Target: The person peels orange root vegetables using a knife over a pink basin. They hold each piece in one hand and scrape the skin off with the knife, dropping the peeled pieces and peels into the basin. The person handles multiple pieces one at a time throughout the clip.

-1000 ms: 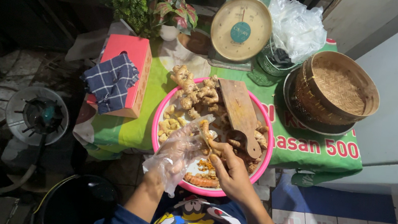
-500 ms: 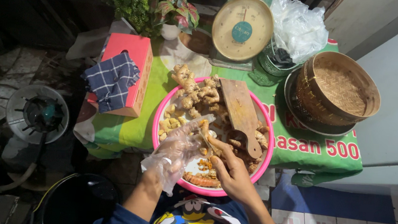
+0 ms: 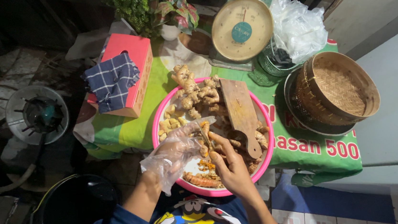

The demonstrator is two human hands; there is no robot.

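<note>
A pink round basin [image 3: 160, 118] sits on the low table before me, filled with ginger roots [image 3: 192, 90], turmeric pieces [image 3: 201, 179] and a wooden cutting board [image 3: 243, 115]. My left hand [image 3: 176, 148], inside a clear plastic glove, grips a small root piece [image 3: 204, 128] over the basin. My right hand [image 3: 232, 165] is bare and closed around a small knife, its tip against that root piece. The blade is mostly hidden between the hands.
A kitchen scale [image 3: 241, 29] and plastic bag [image 3: 296, 27] stand behind the basin. A woven bamboo steamer [image 3: 337, 90] is at right, a pink box [image 3: 133, 70] with checked cloth [image 3: 111, 79] at left. A gas stove [image 3: 38, 114] and black bucket [image 3: 76, 202] sit on the floor.
The hands stay over the basin; the root piece has turned slightly between them. Nothing else has moved.
</note>
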